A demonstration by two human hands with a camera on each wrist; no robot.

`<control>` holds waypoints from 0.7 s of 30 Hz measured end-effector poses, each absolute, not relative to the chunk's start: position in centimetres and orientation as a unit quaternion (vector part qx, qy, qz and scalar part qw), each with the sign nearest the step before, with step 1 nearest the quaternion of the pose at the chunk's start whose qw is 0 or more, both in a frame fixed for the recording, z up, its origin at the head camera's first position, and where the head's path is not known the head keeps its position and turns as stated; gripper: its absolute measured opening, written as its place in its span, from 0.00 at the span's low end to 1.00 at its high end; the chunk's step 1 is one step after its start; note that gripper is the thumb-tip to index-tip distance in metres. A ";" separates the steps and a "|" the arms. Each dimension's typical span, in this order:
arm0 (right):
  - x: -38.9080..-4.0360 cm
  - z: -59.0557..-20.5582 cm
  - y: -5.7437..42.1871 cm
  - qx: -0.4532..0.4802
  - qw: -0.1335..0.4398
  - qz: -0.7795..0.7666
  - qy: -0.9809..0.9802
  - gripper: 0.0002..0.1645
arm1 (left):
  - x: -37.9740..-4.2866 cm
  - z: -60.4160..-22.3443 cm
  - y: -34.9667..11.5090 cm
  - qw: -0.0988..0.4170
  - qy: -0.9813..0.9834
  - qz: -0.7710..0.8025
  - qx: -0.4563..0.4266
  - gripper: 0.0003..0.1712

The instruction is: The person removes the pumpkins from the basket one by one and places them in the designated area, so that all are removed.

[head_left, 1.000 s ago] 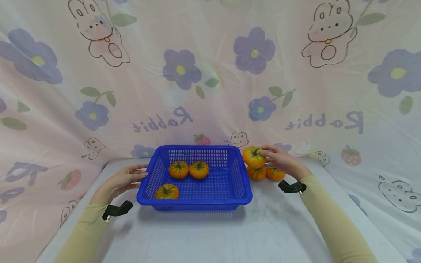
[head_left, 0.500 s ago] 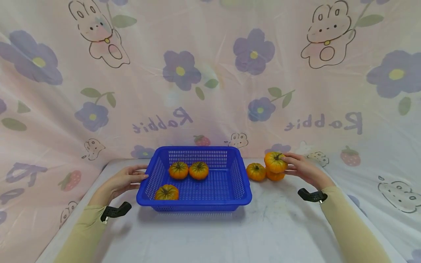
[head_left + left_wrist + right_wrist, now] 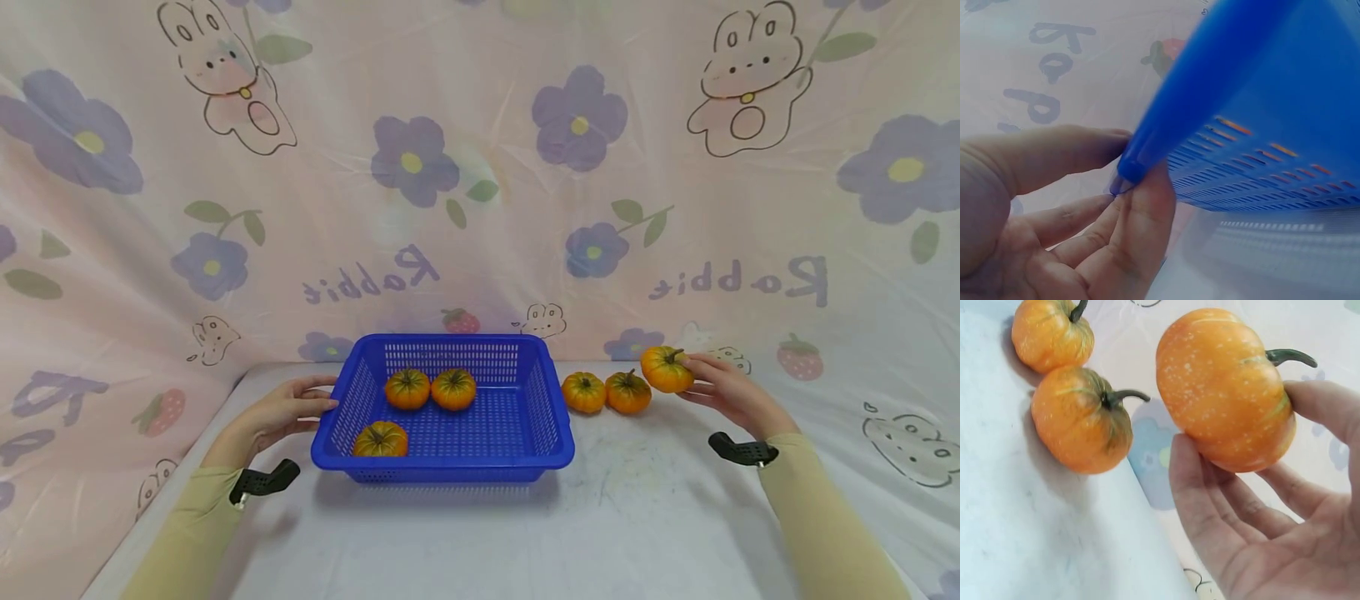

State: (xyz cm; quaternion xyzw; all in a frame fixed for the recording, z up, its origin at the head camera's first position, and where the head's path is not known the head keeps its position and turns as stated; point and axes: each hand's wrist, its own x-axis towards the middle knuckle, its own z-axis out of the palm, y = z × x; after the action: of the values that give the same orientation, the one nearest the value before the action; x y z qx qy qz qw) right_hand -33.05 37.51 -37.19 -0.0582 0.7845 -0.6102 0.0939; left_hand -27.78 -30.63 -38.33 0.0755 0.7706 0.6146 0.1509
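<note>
Pumpkin (image 3: 666, 369), orange w/ dark green stem, is up off the bench (image 3: 450, 542), R of the others, clamped in the fingers of the R hand (image 3: 731, 390). R wrist view: thumb up near the stem side, other fingers under & behind; some fingertips partly hidden by the fruit. Palm cut off at frame edge.

Next to it, 2 more on the bench: nearer pumpkin (image 3: 628, 392) & farther pumpkin (image 3: 583, 392), side by side; can't tell if they touch. R wrist view cuts the farther one's stem at the top. Farther one sits just beside the basket's R wall; contact there unclear.

Blue basket (image 3: 450, 461), slotted walls, holds 3: back-L pumpkin (image 3: 408, 388) & back-mid pumpkin (image 3: 453, 389) close together, front pumpkin (image 3: 381, 439) near the L front corner, its lower part hidden by the near rim.

L hand (image 3: 277, 417) is at the basket's L end, fingers pinching the rim, thumb one side, rest on the other (L wrist view). Rim there is big & blurred, hides most of the inside; orange bits show thru the slots, can't tell which pumpkins.

Both arms: tan sleeves (image 3: 825, 517) cut off at bottom of head view, black wrist cams (image 3: 738, 450) on each. Bkgd: printed curtain (image 3: 480, 100) w/ flowers, rabbits & reversed "Rabbit" lettering, some figures cropped at the edges.
</note>
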 end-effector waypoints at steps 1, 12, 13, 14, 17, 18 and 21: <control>-33.0 -37.2 37.6 -0.058 0.093 -0.611 0.784 0.44 | -27.8 -38.3 -30.6 0.151 0.771 0.614 0.075 0.39; -33.0 -38.1 38.5 -0.042 0.082 -0.617 0.782 0.42 | -27.8 -37.9 -30.7 0.155 0.769 0.614 0.083 0.39; -33.0 -38.2 38.6 -0.037 0.081 -0.618 0.781 0.42 | -27.7 -37.9 -30.7 0.155 0.768 0.616 0.081 0.39; -33.1 -38.4 38.7 -0.033 0.080 -0.617 0.782 0.42 | -27.7 -37.9 -30.6 0.155 0.767 0.617 0.081 0.39; -33.4 -39.0 38.8 -0.014 0.076 -0.613 0.786 0.43 | -27.7 -37.8 -30.5 0.155 0.768 0.616 0.081 0.39; -33.5 -39.1 38.9 -0.009 0.074 -0.611 0.788 0.43 | -27.6 -37.8 -30.5 0.155 0.768 0.616 0.082 0.39; -33.9 -39.7 39.1 0.008 0.076 -0.615 0.785 0.44 | -27.6 -37.7 -30.4 0.156 0.769 0.615 0.081 0.39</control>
State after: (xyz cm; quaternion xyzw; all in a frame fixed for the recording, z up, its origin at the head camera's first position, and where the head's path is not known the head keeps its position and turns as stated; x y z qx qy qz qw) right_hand -33.86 39.05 -39.68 0.0077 0.7851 -0.6146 0.0760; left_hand -27.60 -30.42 -37.72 0.0812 0.7690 0.6146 0.1560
